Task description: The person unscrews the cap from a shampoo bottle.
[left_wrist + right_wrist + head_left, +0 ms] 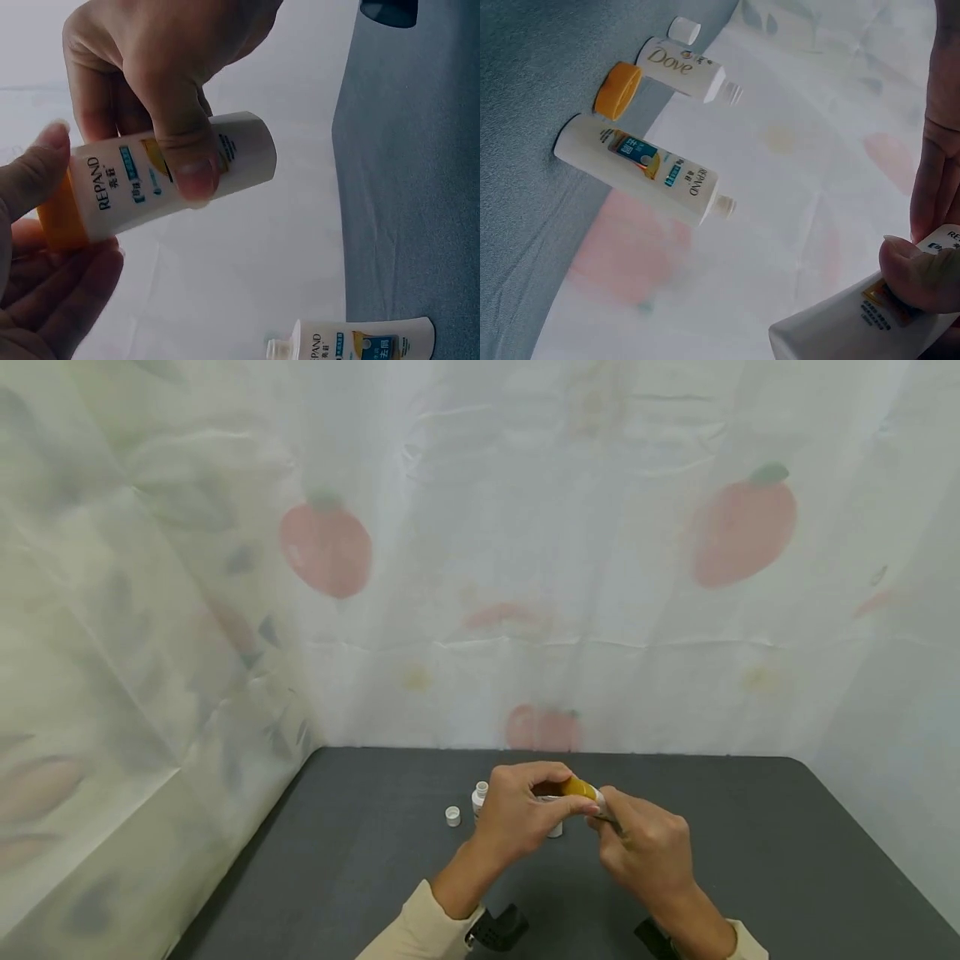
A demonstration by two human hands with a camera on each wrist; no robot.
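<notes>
Dark worktop (360, 860): left hand (517, 818) grip curls round tube (172, 180), right hand (648, 852) pinching its orange cap (58, 217).

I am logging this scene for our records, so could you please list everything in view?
Repand bottle, capped: one, white with orange cap, held in both hands.
Repand bottle, open: one, white, standing on the table.
Dove bottle: one, white, open, standing on the table.
Orange cap: one, loose on the table.
White cap: one, loose on the table.
Table: one, dark grey.
Curtain: white, fruit print, behind.
Left hand: grip on bottle body.
Right hand: at the cap end.
</notes>
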